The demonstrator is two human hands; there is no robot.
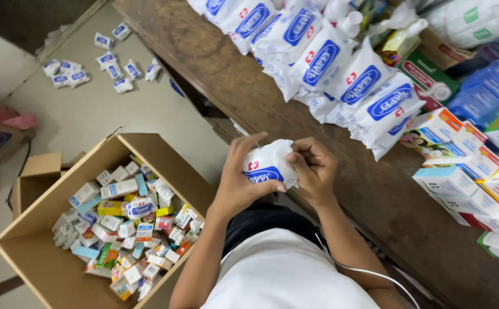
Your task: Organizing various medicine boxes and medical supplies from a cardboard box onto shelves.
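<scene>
Both my hands hold one small white packet [267, 163] with a blue oval label, just off the near edge of the wooden counter [232, 86]. My left hand [239, 178] wraps around its left side with the thumb under the label. My right hand [313, 167] pinches its right end with the fingers curled. A row of the same white packets [341, 68] lies overlapping along the counter, further away and to the right.
An open cardboard box [43, 229] on the floor at the left is full of small medicine cartons. Several loose white packets [100, 66] lie on the floor at the far left. White, blue and orange boxes [472, 171] are stacked on the counter's right end.
</scene>
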